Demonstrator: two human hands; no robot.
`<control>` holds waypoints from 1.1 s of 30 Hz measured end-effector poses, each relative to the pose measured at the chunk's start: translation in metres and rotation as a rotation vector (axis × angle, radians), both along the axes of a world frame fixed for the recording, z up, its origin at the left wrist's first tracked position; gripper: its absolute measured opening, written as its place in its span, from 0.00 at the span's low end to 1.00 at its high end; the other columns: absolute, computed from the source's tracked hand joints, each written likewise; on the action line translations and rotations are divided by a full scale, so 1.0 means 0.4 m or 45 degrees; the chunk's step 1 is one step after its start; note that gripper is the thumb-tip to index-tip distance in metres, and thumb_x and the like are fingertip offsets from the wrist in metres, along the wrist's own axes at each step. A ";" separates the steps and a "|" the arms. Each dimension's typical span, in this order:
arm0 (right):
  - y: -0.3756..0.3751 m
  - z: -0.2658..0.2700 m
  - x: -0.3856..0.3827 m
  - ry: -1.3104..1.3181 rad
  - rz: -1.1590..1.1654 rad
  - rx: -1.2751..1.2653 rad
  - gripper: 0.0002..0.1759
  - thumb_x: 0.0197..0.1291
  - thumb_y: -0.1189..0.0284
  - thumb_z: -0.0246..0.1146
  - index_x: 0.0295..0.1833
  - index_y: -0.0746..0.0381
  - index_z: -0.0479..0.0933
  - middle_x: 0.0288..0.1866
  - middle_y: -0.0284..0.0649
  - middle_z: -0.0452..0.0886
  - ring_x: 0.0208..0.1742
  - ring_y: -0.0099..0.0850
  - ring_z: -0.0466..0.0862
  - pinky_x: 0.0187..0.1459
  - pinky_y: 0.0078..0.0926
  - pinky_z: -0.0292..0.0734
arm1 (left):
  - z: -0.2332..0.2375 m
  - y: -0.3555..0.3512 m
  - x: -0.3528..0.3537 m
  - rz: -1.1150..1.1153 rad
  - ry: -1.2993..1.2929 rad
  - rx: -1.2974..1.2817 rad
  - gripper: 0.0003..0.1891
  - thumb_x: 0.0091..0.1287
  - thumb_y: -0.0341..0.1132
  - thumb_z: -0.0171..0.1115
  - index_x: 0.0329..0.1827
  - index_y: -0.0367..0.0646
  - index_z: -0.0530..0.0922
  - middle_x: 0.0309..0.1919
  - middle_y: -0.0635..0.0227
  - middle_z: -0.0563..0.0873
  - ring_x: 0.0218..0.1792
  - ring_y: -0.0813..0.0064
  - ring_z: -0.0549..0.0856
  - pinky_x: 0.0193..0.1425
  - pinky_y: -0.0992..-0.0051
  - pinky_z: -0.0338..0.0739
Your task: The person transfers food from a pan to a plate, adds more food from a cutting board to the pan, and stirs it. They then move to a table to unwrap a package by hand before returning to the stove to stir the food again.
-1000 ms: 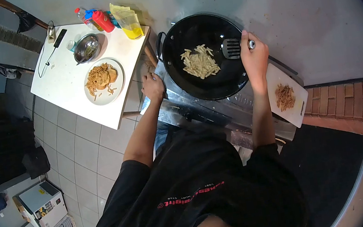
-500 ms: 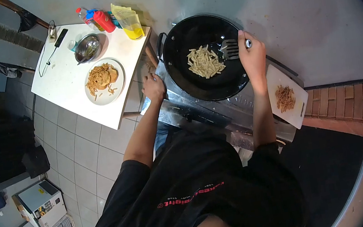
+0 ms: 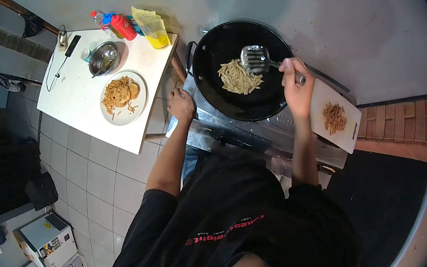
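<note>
My right hand [image 3: 297, 80] is closed around the handle of a slotted metal spatula [image 3: 255, 60]. The spatula's head hangs inside a large black wok [image 3: 223, 107], over the upper right side of a heap of pale, strip-cut food [image 3: 238, 79]. My left hand [image 3: 181, 105] rests at the left end of the steel counter [image 3: 208, 116], its fingers curled at the edge, below the wok's left loop handle. To the right of the wok, a white cutting board [image 3: 323, 95] carries a pile of browned strips [image 3: 334, 118].
On the left, a white table [image 3: 75, 101] bears a plate [image 3: 111, 116] of browned food, a steel bowl [image 3: 103, 58], a red squeeze bottle [image 3: 123, 27] and a yellow-and-clear bag [image 3: 152, 27]. A brick ledge [image 3: 405, 120] lies at right. The wall rises behind the wok.
The spatula has moved left and up over the pale strips, its head now turned and more fully seen. My right hand has shifted slightly down; my left hand has stayed put.
</note>
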State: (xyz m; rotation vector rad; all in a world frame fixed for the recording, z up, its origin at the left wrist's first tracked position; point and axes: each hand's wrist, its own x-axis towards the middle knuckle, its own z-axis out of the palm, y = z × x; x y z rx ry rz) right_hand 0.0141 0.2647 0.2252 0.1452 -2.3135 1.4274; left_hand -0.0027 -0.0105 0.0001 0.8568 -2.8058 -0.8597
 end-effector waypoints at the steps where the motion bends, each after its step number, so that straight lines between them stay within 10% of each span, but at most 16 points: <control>1: -0.003 -0.025 0.012 -0.077 -0.049 -0.164 0.15 0.73 0.68 0.60 0.34 0.68 0.74 0.28 0.38 0.75 0.25 0.25 0.71 0.30 0.22 0.65 | 0.002 0.000 0.001 -0.003 0.007 0.001 0.20 0.74 0.46 0.46 0.53 0.43 0.82 0.55 0.53 0.81 0.56 0.49 0.82 0.60 0.46 0.71; 9: -0.022 -0.173 0.075 -0.216 -0.206 -0.725 0.17 0.76 0.61 0.57 0.37 0.63 0.74 0.32 0.32 0.78 0.21 0.18 0.77 0.20 0.15 0.66 | -0.019 -0.004 -0.002 -0.032 -0.004 -0.042 0.20 0.74 0.46 0.46 0.54 0.43 0.81 0.54 0.53 0.81 0.56 0.49 0.82 0.60 0.45 0.71; 15: 0.005 -0.168 0.152 0.060 -0.195 0.177 0.09 0.69 0.68 0.65 0.44 0.63 0.78 0.33 0.38 0.78 0.31 0.27 0.80 0.32 0.25 0.75 | -0.005 -0.003 -0.007 -0.086 -0.063 -0.094 0.20 0.75 0.46 0.45 0.54 0.43 0.81 0.54 0.54 0.81 0.56 0.50 0.82 0.60 0.45 0.71; 24: -0.009 -0.130 0.281 -0.752 -0.401 0.067 0.17 0.69 0.61 0.65 0.56 0.59 0.76 0.35 0.45 0.84 0.35 0.37 0.84 0.41 0.34 0.77 | -0.041 -0.035 0.009 -0.200 0.067 0.001 0.19 0.76 0.46 0.46 0.53 0.42 0.79 0.52 0.53 0.81 0.54 0.48 0.82 0.60 0.47 0.72; 29: -0.059 -0.074 0.375 -0.244 -0.814 0.606 0.24 0.71 0.56 0.60 0.60 0.65 0.73 0.53 0.57 0.76 0.54 0.57 0.77 0.55 0.51 0.72 | 0.146 -0.118 0.150 -0.459 0.458 0.606 0.11 0.77 0.37 0.53 0.50 0.37 0.75 0.43 0.60 0.79 0.45 0.70 0.78 0.53 0.70 0.73; 33: -0.232 0.000 0.508 0.125 -0.610 0.497 0.24 0.59 0.65 0.70 0.59 0.64 0.78 0.59 0.53 0.76 0.60 0.51 0.77 0.61 0.49 0.71 | 0.300 -0.192 0.282 -0.964 0.578 0.872 0.03 0.76 0.27 0.51 0.48 0.39 0.72 0.42 0.67 0.76 0.45 0.76 0.74 0.54 0.76 0.70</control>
